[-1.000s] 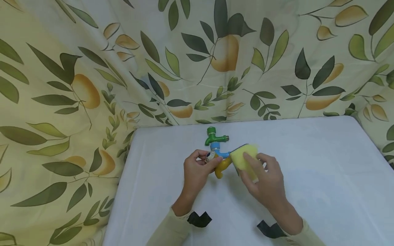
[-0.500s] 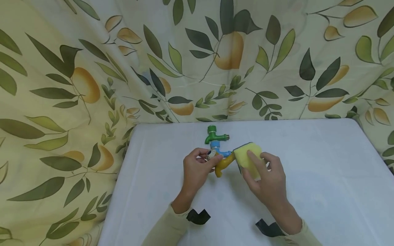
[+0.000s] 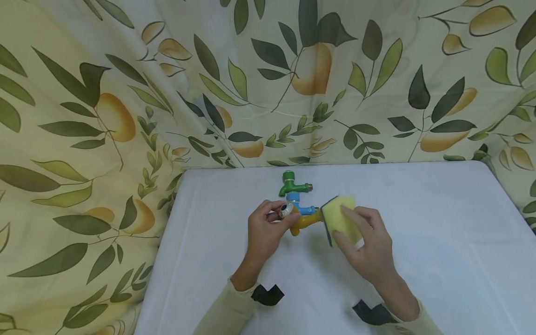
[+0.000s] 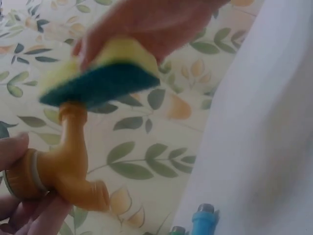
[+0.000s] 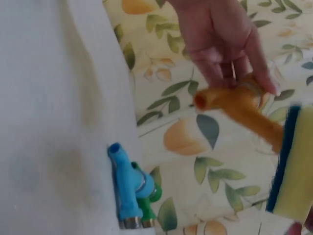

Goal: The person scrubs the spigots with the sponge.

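My left hand (image 3: 266,229) grips a yellow-orange plastic tap (image 4: 68,164) by its knob end, between thumb and fingers. The tap is held up over the table, its threaded inlet pointing to the right. In my right hand (image 3: 370,246) is a yellow sponge (image 3: 342,221) with a dark green scouring side (image 4: 105,83). That scouring side meets the end of the tap's inlet. Behind the held tap, a blue tap (image 5: 128,183) lies on the table, and a green tap (image 3: 293,185) lies just beyond it.
A white-covered table (image 3: 435,251) spreads under both hands. Beyond its far edge hangs a cream curtain (image 3: 268,83) printed with leaves and fruit. A black strap end (image 3: 268,295) sticks out at each wrist.
The sponge has shifted slightly right along the tap to the end of its inlet. The tap has turned in my left hand, and its inlet now lies more level.
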Tool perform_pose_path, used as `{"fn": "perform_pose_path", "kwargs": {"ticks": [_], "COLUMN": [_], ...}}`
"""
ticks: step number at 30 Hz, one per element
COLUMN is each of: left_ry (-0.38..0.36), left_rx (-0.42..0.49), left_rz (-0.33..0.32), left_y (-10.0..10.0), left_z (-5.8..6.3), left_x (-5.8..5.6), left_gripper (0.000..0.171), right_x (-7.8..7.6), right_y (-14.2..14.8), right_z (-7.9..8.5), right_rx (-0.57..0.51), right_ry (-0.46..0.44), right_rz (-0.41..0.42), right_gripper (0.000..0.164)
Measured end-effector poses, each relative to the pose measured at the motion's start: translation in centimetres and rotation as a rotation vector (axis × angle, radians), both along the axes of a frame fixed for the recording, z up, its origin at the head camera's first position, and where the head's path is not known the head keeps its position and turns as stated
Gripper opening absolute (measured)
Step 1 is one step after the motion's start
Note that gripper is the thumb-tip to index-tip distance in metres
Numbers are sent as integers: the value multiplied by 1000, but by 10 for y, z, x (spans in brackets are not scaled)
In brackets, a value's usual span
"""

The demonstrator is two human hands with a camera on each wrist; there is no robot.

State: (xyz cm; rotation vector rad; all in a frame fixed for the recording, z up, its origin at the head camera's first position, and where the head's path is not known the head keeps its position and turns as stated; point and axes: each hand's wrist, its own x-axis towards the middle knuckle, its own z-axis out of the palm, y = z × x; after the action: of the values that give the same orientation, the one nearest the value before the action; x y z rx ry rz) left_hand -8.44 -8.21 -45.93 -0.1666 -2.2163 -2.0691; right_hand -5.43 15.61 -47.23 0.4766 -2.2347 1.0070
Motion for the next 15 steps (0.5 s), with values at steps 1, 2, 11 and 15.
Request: {"fn": "perform_pose_path", "kwargs": {"ticks": [1,2,11,15], "left_ry": [31,66,84,-127], "left_rx": [-12,-21,-39,110], "left_rz": [-14,-28,-41,-17], "left_y": [-1,-2,-2,0], "left_z": [0,0,2,2], "left_x": [0,1,2,-2], "left_gripper": [40,41,38,37], "right_x": [0,0,1,-4], "right_y": [1,2,3,-2], "right_z": [1,2,4,0], "right_rx": [-31,-48,-46,22], "right_ry": [-14,-19,-28,53], "right_rz": [22,43,36,-37], "right_gripper": [53,50,49,55]}}
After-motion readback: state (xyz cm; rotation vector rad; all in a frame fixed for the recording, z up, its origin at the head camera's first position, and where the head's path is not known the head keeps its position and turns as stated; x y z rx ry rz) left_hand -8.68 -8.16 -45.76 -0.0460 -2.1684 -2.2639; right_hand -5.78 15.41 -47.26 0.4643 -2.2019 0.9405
